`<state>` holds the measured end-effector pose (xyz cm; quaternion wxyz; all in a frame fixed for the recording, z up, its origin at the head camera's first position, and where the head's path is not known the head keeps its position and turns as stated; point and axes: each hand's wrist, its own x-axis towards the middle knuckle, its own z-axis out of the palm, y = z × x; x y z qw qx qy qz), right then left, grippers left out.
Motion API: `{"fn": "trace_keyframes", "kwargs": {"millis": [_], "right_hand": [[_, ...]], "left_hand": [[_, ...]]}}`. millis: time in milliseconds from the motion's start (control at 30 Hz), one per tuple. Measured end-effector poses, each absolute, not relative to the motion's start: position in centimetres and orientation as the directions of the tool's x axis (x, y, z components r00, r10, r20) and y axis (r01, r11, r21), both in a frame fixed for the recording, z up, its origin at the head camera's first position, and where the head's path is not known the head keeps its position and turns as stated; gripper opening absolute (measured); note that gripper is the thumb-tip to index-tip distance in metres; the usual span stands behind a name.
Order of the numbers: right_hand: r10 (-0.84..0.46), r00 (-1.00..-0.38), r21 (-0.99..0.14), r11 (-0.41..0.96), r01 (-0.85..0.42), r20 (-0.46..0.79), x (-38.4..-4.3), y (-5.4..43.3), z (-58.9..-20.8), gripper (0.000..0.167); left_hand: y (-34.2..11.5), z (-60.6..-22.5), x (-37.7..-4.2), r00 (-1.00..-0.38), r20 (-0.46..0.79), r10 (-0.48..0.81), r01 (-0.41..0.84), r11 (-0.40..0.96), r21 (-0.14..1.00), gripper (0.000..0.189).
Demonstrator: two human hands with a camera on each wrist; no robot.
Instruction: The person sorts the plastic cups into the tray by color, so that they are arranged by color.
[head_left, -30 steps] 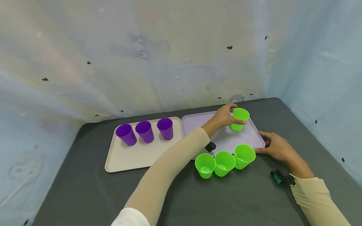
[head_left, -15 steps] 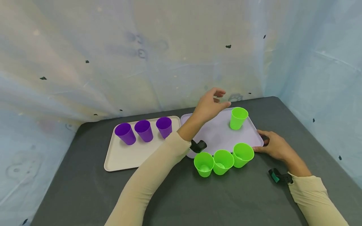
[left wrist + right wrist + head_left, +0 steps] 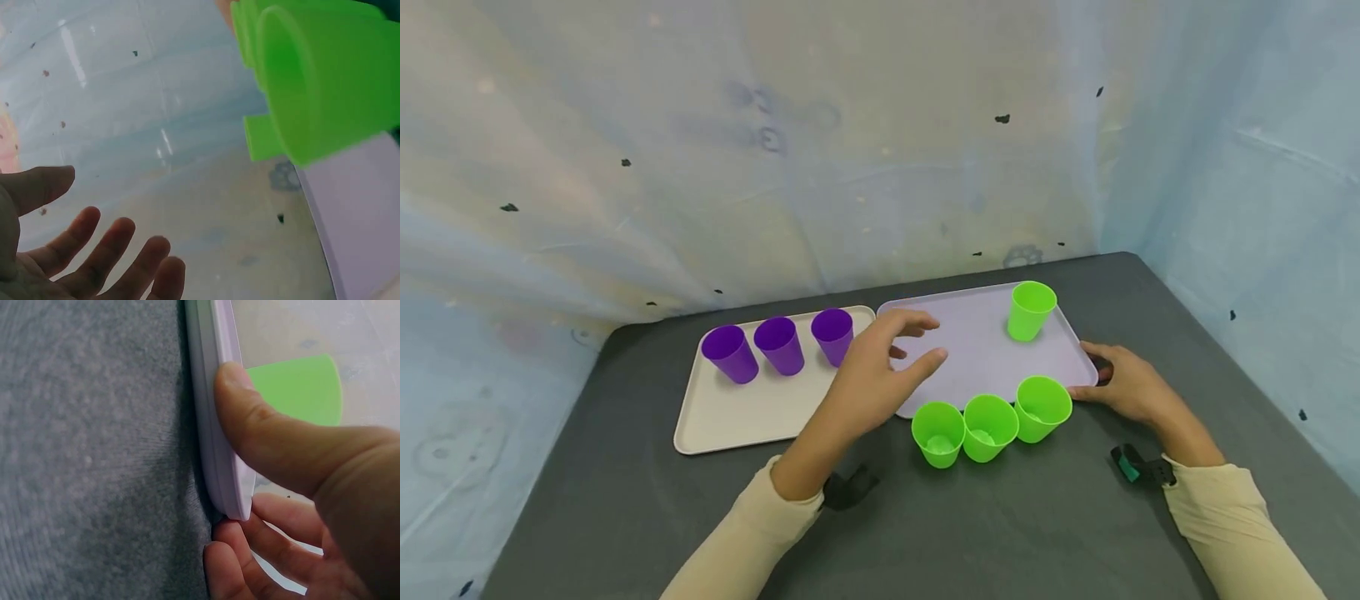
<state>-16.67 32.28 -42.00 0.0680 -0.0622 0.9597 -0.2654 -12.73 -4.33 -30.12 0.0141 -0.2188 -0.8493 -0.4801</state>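
My left hand (image 3: 876, 371) is in the air over the near left part of the lavender tray (image 3: 958, 333), fingers loosely bent and holding nothing. In the left wrist view its fingers (image 3: 112, 250) are spread apart from the cups. One green cup (image 3: 1032, 311) stands upright at the tray's far right. My right hand (image 3: 1131, 387) holds the tray's near right corner. The right wrist view shows the thumb (image 3: 250, 419) against the tray's edge and the fingers curled round the corner. Three green cups stand in a row just before the tray: left (image 3: 938, 435), middle (image 3: 990, 428) and right (image 3: 1042, 410).
A beige tray (image 3: 737, 417) lies to the left, beside the lavender one. Three purple cups stand along its far half: left (image 3: 730, 354), middle (image 3: 779, 346) and right (image 3: 832, 337). A dark cloth covers the table (image 3: 1000, 533). Pale sheeting (image 3: 820, 150) hangs behind and at both sides.
My left hand let go of the green cup at the lavender tray's far right, rose off it, and came back toward me to the left. The right hand stayed at the tray corner.
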Motion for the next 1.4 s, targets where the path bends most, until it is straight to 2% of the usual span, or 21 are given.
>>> {"fn": "trace_keyframes", "kwargs": {"millis": [133,267,467,633,867,1400], "right_hand": [[-0.145,-0.985,-0.528,0.846,-0.071,-0.098,-15.9,32.2,-42.4,0.099],[-0.142,-0.983,-0.535,0.842,-0.06,-0.113,-15.2,32.3,-42.8,0.1],[-0.136,-0.985,-0.523,0.85,-0.062,-0.105,-15.5,32.4,-42.7,0.099],[-0.148,-0.983,-0.533,0.843,-0.069,-0.106,-16.0,32.1,-42.9,0.101],[-0.135,-0.983,-0.529,0.847,-0.05,-0.123,-16.1,32.2,-42.3,0.102],[-0.144,-0.982,-0.514,0.855,-0.062,-0.121,-16.4,31.9,-42.1,0.099]], "left_hand": [[-6.2,-31.1,-10.1,-0.909,0.232,0.346,0.385,0.482,0.787,0.038],[-7.5,-32.5,-8.5,-0.932,0.172,0.318,0.32,0.502,0.804,0.039],[-7.4,-34.8,-8.4,-0.935,0.102,0.34,0.277,0.517,0.81,0.055],[-7.0,-36.3,-8.5,-0.921,0.082,0.38,0.292,0.538,0.791,0.071],[-6.3,-37.5,-8.8,-0.909,0.088,0.408,0.328,0.569,0.754,0.084],[-5.4,-39.1,-9.2,-0.923,0.054,0.381,0.281,0.573,0.77,0.079]]}}
